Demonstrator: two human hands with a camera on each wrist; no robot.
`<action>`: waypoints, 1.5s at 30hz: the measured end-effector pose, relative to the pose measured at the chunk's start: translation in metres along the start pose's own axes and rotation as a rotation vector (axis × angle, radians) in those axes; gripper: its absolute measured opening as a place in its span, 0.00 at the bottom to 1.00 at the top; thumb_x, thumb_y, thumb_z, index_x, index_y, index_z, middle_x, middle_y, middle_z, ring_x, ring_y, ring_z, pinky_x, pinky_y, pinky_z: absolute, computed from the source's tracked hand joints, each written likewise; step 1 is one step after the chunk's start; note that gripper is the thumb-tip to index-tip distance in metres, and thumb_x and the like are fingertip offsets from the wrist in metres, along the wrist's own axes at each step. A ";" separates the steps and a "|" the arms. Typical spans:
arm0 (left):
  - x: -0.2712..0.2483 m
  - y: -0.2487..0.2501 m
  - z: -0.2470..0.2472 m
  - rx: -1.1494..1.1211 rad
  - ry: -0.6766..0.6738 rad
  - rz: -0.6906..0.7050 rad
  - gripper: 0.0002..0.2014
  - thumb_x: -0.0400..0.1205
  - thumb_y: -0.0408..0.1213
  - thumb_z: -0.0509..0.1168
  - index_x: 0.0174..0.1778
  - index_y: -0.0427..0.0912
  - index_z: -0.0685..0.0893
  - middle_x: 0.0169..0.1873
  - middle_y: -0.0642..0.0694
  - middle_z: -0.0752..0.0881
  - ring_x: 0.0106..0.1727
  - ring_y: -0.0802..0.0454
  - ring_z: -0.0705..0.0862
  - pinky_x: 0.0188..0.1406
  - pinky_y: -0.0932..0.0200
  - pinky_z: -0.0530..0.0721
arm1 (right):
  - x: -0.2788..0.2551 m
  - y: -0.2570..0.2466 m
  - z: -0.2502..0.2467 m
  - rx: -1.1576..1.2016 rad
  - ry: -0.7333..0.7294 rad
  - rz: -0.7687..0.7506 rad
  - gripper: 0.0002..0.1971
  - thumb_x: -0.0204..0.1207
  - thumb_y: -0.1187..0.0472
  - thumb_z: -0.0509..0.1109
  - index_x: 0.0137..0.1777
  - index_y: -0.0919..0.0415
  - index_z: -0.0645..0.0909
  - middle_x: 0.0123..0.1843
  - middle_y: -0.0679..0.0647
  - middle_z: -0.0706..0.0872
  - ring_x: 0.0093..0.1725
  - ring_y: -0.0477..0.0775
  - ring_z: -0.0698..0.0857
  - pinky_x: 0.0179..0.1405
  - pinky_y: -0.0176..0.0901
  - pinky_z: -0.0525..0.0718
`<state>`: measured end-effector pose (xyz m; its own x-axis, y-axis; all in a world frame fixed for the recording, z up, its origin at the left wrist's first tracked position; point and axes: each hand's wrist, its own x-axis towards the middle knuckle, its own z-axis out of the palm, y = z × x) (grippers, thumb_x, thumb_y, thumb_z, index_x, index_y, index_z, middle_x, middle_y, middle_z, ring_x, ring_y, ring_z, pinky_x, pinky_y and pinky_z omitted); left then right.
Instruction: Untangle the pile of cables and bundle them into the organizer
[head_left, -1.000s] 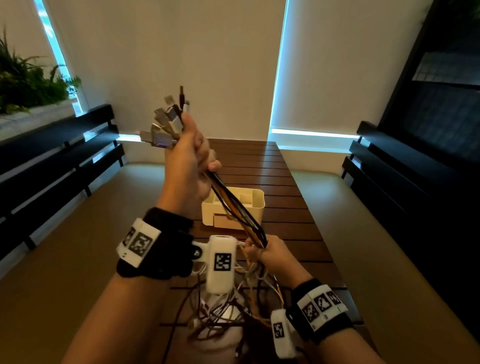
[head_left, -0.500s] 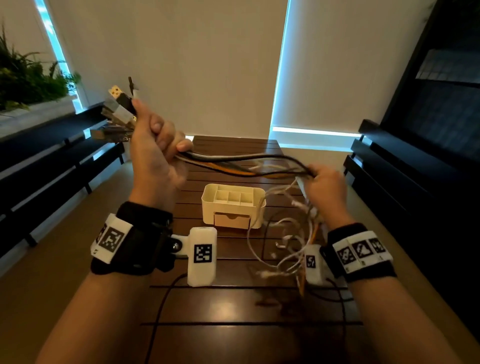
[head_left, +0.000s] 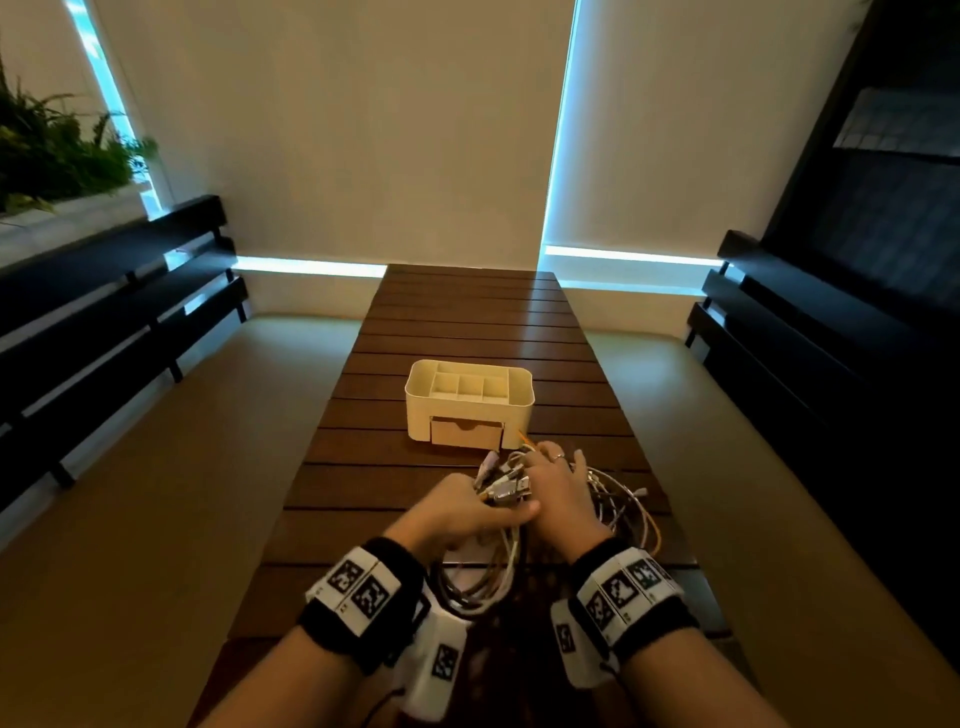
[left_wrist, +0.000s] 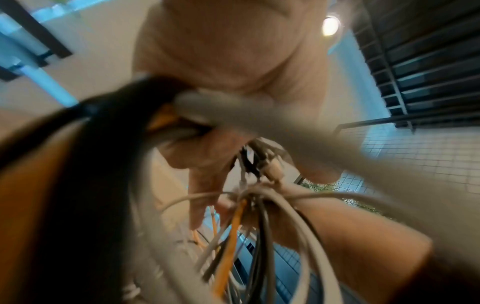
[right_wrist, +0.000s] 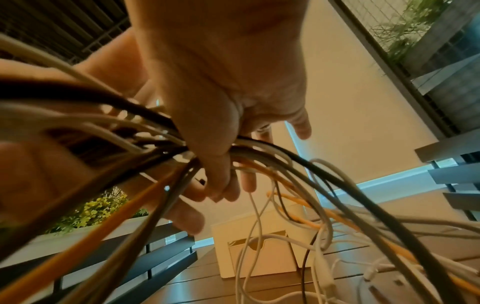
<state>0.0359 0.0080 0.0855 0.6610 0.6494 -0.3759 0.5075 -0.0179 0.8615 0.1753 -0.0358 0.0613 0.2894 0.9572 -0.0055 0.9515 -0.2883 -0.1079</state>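
Note:
The cable bundle (head_left: 506, 486) mixes white, black, grey and orange cables; its plug ends stick up between my two hands. My left hand (head_left: 467, 506) grips the bundle just below the plugs, low over the table. My right hand (head_left: 558, 486) lies right beside it, fingers curled round the cables (right_wrist: 259, 152). Loose loops (head_left: 626, 512) trail to the right and hang back towards my wrists. The cream organizer (head_left: 470, 402), with open compartments and a front drawer, stands just beyond the hands. In the left wrist view the cables (left_wrist: 182, 123) run through my left hand (left_wrist: 221, 61), blurred.
The slatted wooden table (head_left: 467, 322) stretches away towards the wall. Dark benches (head_left: 104, 312) flank it on both sides, with cushioned seats below. Plants (head_left: 52, 150) sit at the far left. The organizer's drawer front (right_wrist: 257, 246) shows close behind hanging cables.
My hands were raised and apart with the cables stretched between them. They have come down and together in front of the organizer, and the cables now fold into loops.

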 end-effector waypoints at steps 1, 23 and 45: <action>0.001 -0.005 0.005 -0.025 0.035 -0.002 0.22 0.68 0.49 0.78 0.50 0.36 0.86 0.40 0.45 0.87 0.40 0.53 0.82 0.41 0.62 0.80 | -0.001 -0.002 -0.001 -0.004 0.014 0.002 0.18 0.81 0.50 0.59 0.69 0.52 0.76 0.73 0.49 0.74 0.80 0.55 0.58 0.77 0.69 0.42; -0.048 0.064 -0.068 -0.649 0.105 0.515 0.07 0.77 0.42 0.67 0.37 0.44 0.80 0.25 0.53 0.74 0.19 0.63 0.66 0.17 0.74 0.68 | -0.002 0.014 -0.036 0.680 0.219 0.117 0.12 0.71 0.49 0.73 0.53 0.47 0.78 0.40 0.38 0.74 0.52 0.46 0.70 0.59 0.48 0.69; -0.012 0.138 -0.096 -0.746 0.209 0.471 0.17 0.84 0.44 0.60 0.29 0.45 0.74 0.12 0.55 0.69 0.12 0.61 0.68 0.13 0.70 0.68 | -0.047 0.031 -0.056 1.463 0.275 -0.084 0.04 0.76 0.61 0.67 0.48 0.58 0.81 0.45 0.55 0.88 0.44 0.54 0.86 0.47 0.54 0.85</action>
<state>0.0451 0.0708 0.2412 0.5586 0.8257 0.0785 -0.3284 0.1333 0.9351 0.1972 -0.0911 0.1136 0.4091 0.8866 0.2159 0.0686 0.2060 -0.9761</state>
